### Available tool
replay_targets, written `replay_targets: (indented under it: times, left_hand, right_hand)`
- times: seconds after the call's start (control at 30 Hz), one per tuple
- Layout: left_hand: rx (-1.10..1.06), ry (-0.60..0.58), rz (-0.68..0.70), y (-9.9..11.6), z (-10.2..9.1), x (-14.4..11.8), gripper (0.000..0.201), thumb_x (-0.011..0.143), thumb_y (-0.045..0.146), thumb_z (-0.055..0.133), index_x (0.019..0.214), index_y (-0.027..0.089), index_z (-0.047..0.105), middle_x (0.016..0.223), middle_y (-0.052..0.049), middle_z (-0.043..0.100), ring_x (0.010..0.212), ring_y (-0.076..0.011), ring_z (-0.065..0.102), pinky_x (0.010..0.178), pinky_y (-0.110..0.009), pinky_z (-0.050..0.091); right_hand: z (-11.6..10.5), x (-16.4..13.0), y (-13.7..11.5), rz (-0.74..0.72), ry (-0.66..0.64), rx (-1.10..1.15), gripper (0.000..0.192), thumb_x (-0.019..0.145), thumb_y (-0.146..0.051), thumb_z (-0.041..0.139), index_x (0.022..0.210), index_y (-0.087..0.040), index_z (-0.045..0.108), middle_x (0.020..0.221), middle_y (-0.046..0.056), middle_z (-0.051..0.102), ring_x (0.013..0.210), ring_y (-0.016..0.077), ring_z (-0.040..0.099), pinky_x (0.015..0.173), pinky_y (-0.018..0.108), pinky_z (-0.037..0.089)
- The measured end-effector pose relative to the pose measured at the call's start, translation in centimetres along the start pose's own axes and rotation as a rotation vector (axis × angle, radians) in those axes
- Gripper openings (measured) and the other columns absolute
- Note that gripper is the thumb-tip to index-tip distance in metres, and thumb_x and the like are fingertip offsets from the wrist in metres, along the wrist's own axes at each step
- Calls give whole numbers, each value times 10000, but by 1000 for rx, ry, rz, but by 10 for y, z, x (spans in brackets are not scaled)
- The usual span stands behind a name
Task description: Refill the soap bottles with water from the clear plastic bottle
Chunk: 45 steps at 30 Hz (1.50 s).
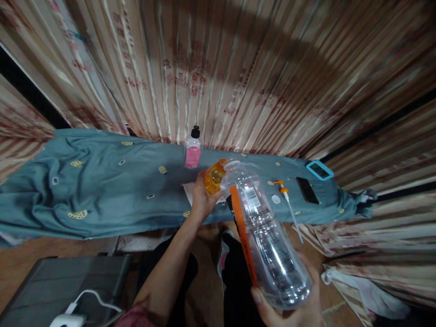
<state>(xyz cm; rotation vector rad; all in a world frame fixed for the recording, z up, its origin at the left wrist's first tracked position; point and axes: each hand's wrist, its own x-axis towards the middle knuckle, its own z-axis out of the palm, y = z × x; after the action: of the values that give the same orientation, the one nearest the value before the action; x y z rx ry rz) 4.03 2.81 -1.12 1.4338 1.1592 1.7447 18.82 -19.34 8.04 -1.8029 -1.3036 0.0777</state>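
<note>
Rear boundary: pleated beige curtain [238,68] with faded red print, crossed by a broad shadow. Tabletop [102,190] covered by a teal patterned cloth. Floor [51,254]: brown, visible below. A dark grey case [68,281] sits at lower left.

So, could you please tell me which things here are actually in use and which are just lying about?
In use: clear bottle in right hand; orange cap in left hand.
Lying about: pink-labelled bottle, pump tube, black phone, blue-edged device.
</note>
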Motion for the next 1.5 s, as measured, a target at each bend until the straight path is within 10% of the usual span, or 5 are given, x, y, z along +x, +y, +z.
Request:
replay_targets:
  times: [1.5]
  left_hand:
    - [118,8,-55,22,-10,4,707,686,427,874,1268,224,529,1085,-88,732,954,-261,739,853,-421,628]
  right_hand:
    - [3,1,4,17,-7,33,875,676,-715,710,1326,-185,462,1127,150,677,949,329,709,783,460,564]
